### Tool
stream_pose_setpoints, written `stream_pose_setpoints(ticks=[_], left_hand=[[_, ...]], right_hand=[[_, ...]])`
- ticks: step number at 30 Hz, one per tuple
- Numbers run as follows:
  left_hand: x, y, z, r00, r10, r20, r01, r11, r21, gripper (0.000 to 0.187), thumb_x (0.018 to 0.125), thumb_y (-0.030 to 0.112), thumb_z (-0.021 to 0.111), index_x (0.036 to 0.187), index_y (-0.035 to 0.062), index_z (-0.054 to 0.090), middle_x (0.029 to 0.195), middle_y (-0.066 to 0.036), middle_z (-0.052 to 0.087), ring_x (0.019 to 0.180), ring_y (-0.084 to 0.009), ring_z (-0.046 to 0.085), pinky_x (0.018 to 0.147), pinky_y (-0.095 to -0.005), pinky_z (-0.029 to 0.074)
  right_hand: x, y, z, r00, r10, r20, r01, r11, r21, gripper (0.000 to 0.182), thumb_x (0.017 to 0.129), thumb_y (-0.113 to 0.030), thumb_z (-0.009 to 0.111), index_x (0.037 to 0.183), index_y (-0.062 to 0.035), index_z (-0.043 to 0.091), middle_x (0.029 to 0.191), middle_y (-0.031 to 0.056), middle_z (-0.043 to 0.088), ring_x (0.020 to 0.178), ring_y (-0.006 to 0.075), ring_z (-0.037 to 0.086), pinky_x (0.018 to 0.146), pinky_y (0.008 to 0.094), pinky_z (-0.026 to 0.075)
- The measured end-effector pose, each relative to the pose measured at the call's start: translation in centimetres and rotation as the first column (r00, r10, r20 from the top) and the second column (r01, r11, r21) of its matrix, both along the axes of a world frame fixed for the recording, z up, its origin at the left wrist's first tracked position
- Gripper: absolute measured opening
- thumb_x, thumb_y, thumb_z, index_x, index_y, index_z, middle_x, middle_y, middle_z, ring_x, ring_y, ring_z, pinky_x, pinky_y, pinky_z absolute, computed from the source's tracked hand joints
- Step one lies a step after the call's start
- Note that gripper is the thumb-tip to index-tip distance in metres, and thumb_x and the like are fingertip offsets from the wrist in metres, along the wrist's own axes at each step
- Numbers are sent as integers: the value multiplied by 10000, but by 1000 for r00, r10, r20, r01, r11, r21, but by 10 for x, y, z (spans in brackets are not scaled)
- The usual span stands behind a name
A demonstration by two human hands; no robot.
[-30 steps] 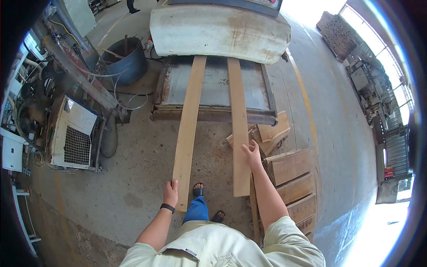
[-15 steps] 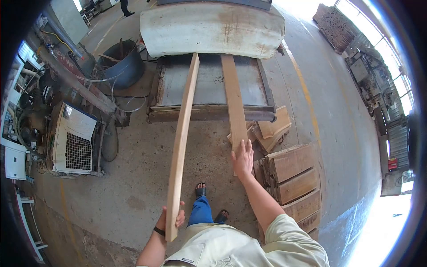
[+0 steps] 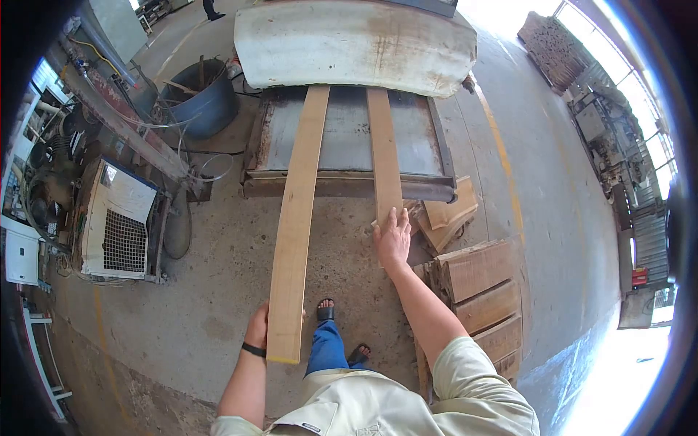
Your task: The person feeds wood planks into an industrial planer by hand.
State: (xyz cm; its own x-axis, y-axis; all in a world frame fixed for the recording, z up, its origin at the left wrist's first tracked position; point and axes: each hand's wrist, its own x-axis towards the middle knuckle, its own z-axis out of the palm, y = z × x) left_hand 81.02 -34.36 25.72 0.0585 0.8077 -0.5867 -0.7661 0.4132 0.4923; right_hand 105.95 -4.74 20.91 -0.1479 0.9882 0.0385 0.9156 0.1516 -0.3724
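Note:
A long wooden plank (image 3: 294,240) lies broad face up, its far end under the white cover and its near end over my left hand (image 3: 257,327). That hand grips the plank from the left and below, its fingers mostly hidden. A second wooden board (image 3: 382,145) runs parallel on the right, across the metal machine bed (image 3: 345,138) and under the cover. On the near end of this board rests my right hand (image 3: 393,238), fingers stretched out on its top face and thumb by its left edge.
The machine's white, rust-stained cover (image 3: 356,47) spans the bed. Stacked boards (image 3: 480,272) and loose wood pieces (image 3: 451,211) lie on the floor to the right. To the left stand a blue-grey tub (image 3: 207,109) with wood scraps and a white box with a grille (image 3: 116,225).
The left plank has turned from its narrow edge to its broad face and moved forward with my left hand. The right board has slid slightly further under the cover, with my right hand following.

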Motion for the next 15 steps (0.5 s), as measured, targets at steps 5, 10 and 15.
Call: stream_pose_setpoints(ticks=[5,10,15], left_hand=[[-12,59,-76,775,153,-613,-64,984,166,631,997,470,599,1378,-26,509,1287,-171,629,1172,-219,611,1008,-350,479],[-7,107,-111,503,-8,-864,30,1000,8,616,998,420,623,1379,-43,478,1285,-187,634,1190,-251,610,1012,-357,464],[1,134,-96,453,-45,-890,11,999,-44,585,1005,365,621,1375,-60,463,1216,-203,663,1176,-315,625,1006,-373,471]], right_hand=[[-10,17,-3,1000,-1,-10,1,1000,-4,721,948,-312,613,1535,-2,334,1580,282,259,1436,426,320,1154,469,354],[-19,37,-5,1000,10,6,-10,1000,10,709,954,-304,602,1535,3,334,1584,290,251,1472,426,270,1202,461,285],[-29,57,-4,1000,25,-13,-25,999,26,703,954,-290,598,1528,20,336,1575,312,251,1476,437,257,1220,467,251]])
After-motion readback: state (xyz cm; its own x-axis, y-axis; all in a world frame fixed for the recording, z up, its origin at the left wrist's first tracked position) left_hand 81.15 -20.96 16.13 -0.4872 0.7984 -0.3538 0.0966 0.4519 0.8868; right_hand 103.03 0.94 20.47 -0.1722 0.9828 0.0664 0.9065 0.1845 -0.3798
